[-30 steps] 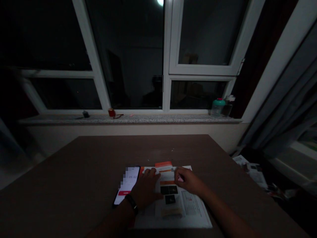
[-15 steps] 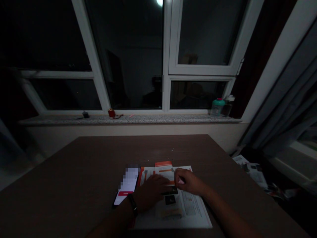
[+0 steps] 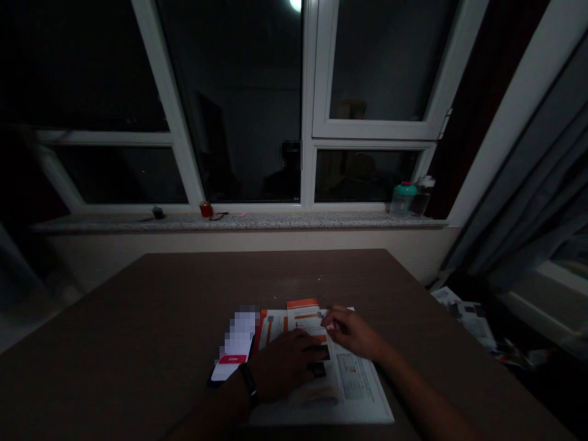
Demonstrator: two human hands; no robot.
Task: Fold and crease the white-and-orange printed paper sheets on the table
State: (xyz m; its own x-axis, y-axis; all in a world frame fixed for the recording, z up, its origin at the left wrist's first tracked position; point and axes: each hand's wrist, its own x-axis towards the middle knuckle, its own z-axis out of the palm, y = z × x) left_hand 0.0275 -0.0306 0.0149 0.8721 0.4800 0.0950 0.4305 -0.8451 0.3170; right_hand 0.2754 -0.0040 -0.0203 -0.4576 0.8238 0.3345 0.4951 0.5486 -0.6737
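Printed sheets (image 3: 362, 401) with orange bands lie on the table. On top of them is a narrower leaflet (image 3: 303, 304) with an orange top edge, partly covered by my left hand. My left hand (image 3: 287, 361), a dark band at its wrist, rests palm down across the leaflet with its fingers spread. At the leaflet's right edge my right hand (image 3: 348, 331) has its fingers curled together. A small pale pink piece (image 3: 331, 326) shows between them; its kind is unclear. Left of the sheets, a phone (image 3: 229, 370) lies with its screen lit.
The brown table (image 3: 138, 331) reaches toward a stone windowsill (image 3: 275, 222). On the sill stand a red jar (image 3: 206, 209), a small dark bottle (image 3: 158, 212) and a green-lidded cup (image 3: 403, 199). Tiny crumbs (image 3: 320, 278) dot the table beyond the sheets. Papers (image 3: 473, 318) lie beyond its right edge.
My left hand has slid a little nearer, its fingers more spread, baring more of the leaflet. My right hand has shifted slightly away from me, still closed on the pink piece.
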